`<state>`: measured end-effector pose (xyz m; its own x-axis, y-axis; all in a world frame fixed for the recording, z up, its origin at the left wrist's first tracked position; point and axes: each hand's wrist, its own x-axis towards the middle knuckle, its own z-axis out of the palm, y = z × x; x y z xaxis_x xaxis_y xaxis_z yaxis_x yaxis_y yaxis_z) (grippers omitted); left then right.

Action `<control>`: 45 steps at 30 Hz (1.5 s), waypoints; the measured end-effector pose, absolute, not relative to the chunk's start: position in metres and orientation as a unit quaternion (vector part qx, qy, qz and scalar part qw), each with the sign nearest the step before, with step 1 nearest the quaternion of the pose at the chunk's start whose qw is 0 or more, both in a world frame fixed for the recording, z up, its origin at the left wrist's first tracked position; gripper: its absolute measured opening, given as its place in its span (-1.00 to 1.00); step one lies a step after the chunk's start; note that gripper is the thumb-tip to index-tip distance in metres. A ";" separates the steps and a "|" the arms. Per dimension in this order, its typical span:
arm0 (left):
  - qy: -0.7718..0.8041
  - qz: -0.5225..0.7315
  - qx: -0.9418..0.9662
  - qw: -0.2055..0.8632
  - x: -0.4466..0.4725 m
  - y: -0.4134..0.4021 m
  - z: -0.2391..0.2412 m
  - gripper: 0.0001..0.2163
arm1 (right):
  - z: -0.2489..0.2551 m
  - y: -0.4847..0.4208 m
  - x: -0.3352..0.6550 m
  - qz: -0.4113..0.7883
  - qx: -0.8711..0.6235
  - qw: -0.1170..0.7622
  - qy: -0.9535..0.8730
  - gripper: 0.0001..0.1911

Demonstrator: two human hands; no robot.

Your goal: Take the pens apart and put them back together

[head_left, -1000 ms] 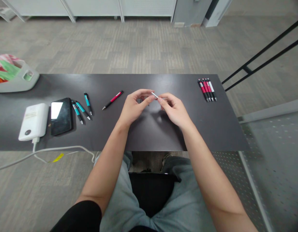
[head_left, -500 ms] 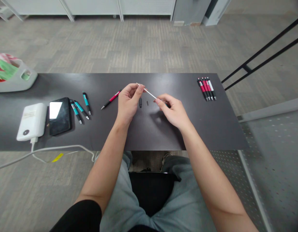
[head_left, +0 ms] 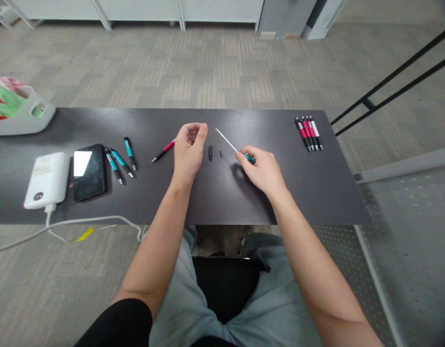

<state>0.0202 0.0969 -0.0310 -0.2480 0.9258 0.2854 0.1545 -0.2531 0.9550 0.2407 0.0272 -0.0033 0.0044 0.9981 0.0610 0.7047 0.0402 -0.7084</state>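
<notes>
My right hand is closed round a teal pen barrel, and a thin white refill sticks out of it toward the upper left. My left hand has its thumb pressed to its fingers, just left of the refill's tip and apart from it. Whether anything small is in that pinch is hidden. On the table between the hands lie a black pen grip and a tiny dark spring-like piece. A red and black pen lies partly behind my left hand.
Several pens lie in a row at the right of the dark table. Teal pens rest at left beside a black phone and a white power bank with a cable. A white basket stands far left.
My left hand has come off the refill's end and moved slightly left. My right hand has moved a little right and down with the barrel and refill, so the tip is now free.
</notes>
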 end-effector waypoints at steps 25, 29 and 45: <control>0.575 0.228 0.779 0.098 0.043 0.047 -0.019 -0.57 | -0.007 0.041 0.274 0.223 -0.645 0.237 -0.692 -0.81; 0.568 0.204 0.786 0.135 0.042 0.046 -0.013 -0.61 | 0.002 0.041 0.270 0.160 -0.664 0.202 -0.702 -0.88; 0.525 0.242 0.793 0.194 0.032 0.053 -0.017 -0.66 | 0.010 0.043 0.259 0.088 -0.634 0.152 -0.753 -0.78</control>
<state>0.0318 0.0535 -0.0174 0.3316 0.9260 0.1805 0.7385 -0.3739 0.5612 0.2590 0.0431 0.0098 -0.1505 0.9816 0.1176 0.9284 0.1812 -0.3243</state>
